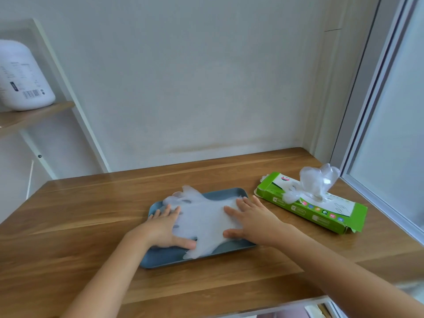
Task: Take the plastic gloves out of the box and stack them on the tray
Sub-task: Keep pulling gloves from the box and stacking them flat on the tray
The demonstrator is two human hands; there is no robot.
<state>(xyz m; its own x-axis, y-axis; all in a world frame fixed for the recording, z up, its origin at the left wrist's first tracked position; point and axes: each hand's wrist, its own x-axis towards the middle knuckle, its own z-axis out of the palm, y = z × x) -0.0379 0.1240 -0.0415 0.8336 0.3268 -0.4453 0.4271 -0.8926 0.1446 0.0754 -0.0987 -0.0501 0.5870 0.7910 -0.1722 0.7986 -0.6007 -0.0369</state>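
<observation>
Wooden table (91, 226): my left hand (164, 228) and right hand (254, 220) press flat, fingers spread, on the gloves (204, 220) stacked on the tray (165, 257) beneath them; lifted quickly, clingy film could follow my palms.

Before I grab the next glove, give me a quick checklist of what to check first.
1. Glove stack on the tray: ok, some fingertips overhang the rim.
2. Left hand pressing the stack flat: ok.
3. Right hand free to reach: not ok, it rests on the stack.
4. Next glove sticking out of the box: ok.
5. Gloves left inside the box: cannot tell.
</observation>
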